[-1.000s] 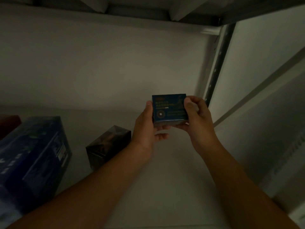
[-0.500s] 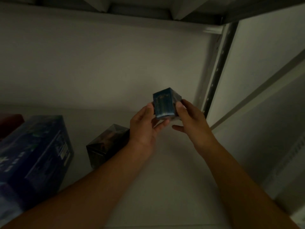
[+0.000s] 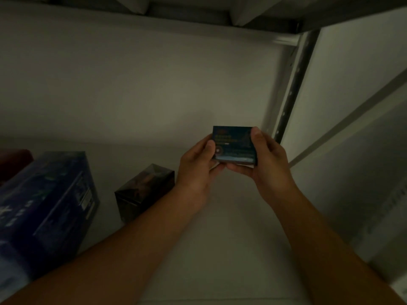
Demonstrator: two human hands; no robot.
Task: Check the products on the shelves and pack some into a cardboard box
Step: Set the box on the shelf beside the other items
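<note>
A small dark blue product box (image 3: 235,144) with printed text is held up above the white shelf board (image 3: 220,238), its broad printed face turned toward me. My left hand (image 3: 198,168) grips its left side, thumb on the front. My right hand (image 3: 267,160) grips its right side, thumb on the upper right corner and fingers curled under the bottom edge. No cardboard box is in view.
A large blue carton (image 3: 44,205) stands at the left of the shelf, a small dark box (image 3: 143,190) beside it. A dark red item (image 3: 13,161) sits far left. A perforated metal upright (image 3: 293,89) rises at the right, with the upper shelf overhead.
The small blue box was turned edge-on half a second ago. It now shows its broad printed face again, held a little lower and to the right.
</note>
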